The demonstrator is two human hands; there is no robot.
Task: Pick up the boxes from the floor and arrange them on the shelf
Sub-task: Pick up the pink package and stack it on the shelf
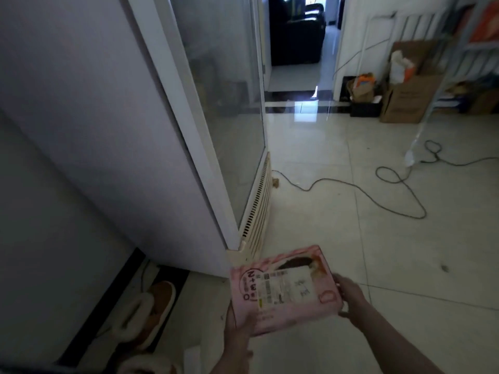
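Head view, the only view. You hold a flat pink box in both hands, up off the tiled floor, low in the frame and right of centre. The printed top face is turned towards you, with a white label and a dark food picture; the small print is too blurred to read.

Your left hand is under the box's near-left corner, thumb on the top face, fingers hidden beneath. Your right hand clasps the right edge, fingers wrapped round the side. Both grips are closed on the box, which sits slightly tilted, far edge raised.

Just beyond the box stands a white glass-door cabinet with a vent grille along its base. A dark cable loops across the floor to the right, well apart from the box. At lower left, fur-trimmed slippers lie by the wall.

At far upper right is a metal shelf rack, blurred, with cardboard boxes standing on the floor beside it. An open doorway at top centre shows a dark sofa beyond.
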